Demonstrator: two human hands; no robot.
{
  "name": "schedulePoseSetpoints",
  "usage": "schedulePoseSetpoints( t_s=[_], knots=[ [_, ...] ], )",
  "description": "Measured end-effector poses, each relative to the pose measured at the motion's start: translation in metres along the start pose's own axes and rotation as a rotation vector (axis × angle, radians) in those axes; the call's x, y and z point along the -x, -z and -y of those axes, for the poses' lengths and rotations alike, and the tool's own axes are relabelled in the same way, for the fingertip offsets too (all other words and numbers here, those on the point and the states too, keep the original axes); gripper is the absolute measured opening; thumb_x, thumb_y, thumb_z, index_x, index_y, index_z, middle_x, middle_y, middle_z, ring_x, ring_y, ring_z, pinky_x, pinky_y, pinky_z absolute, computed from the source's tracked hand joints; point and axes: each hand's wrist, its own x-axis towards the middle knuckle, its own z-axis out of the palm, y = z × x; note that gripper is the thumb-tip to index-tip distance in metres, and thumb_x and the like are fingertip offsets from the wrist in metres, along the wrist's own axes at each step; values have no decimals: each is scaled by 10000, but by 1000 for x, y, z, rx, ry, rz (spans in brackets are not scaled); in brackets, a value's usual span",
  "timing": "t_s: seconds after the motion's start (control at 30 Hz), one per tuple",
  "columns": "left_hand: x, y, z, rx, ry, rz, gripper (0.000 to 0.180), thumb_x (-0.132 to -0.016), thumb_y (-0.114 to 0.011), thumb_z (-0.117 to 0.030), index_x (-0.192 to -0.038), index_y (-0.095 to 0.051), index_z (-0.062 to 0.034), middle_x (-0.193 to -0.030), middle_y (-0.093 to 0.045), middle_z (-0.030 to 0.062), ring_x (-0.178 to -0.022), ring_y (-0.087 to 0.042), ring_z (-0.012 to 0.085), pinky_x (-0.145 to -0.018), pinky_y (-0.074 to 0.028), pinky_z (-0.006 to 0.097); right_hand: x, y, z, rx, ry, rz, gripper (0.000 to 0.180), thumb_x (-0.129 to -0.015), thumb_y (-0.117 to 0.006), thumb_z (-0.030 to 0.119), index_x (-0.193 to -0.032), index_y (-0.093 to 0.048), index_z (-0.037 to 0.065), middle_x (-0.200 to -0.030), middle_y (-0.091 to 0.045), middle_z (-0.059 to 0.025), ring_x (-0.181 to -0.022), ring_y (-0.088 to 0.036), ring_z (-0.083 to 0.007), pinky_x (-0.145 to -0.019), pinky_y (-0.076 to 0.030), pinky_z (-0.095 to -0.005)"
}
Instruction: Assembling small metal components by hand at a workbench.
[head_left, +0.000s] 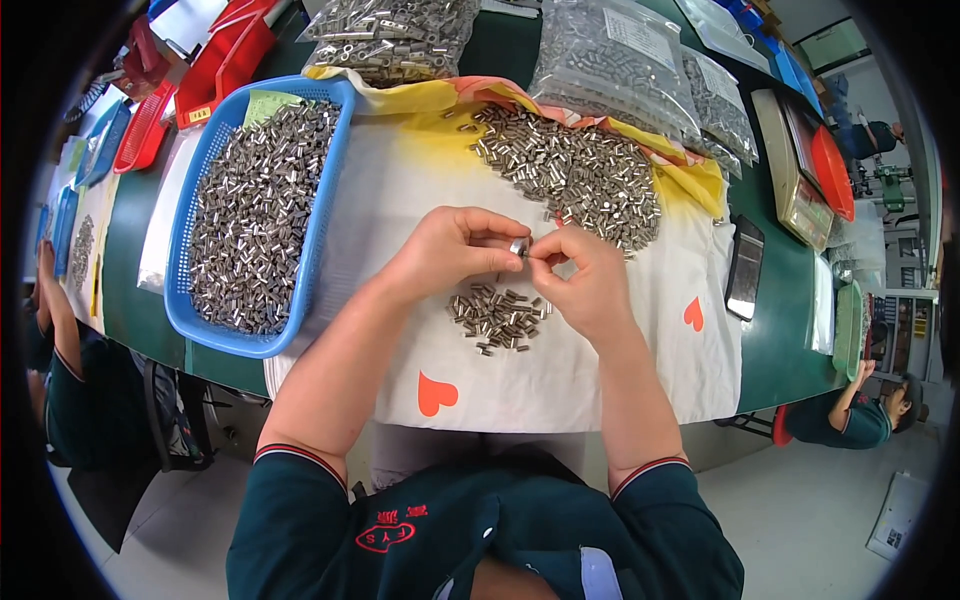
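My left hand pinches a small shiny metal piece between thumb and fingers. The fingertips of my right hand are closed together right beside it; whatever they grip is too small and covered to name. Both hands are held over the white cloth, which has orange hearts printed on it. Just below them lies a small heap of short silver metal cylinders. A larger heap of similar cylinders spreads beyond my right hand, near the cloth's yellow far edge.
To the left, a blue plastic basket is full of small metal cylinders. Clear bags of metal parts stand along the back. A dark phone lies at the right, on the green table. Co-workers sit at both sides.
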Motion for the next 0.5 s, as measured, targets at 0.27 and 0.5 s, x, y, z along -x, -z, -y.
schedulePoseSetpoints(
  t_s=[0.27,0.5],
  knots=[
    [1,-7,-3,-138,21,-99,289,-719,-679,-32,-992,-603,26,-837,-621,38,-727,-561,58,-651,-475,196,0,-2,-4,179,142,-71,91,-665,-626,25,-728,-559,33,-679,-567,-66,-626,-555,-189,-574,-446,-277],
    [4,-4,-3,-60,22,-15,301,-704,-692,-26,-987,-605,23,-841,-625,35,-742,-569,61,-664,-478,197,-5,14,-5,-40,-133,8,101,-706,-629,44,-798,-599,16,-720,-590,-43,-638,-541,-127,-601,-436,-235]
  ],
)
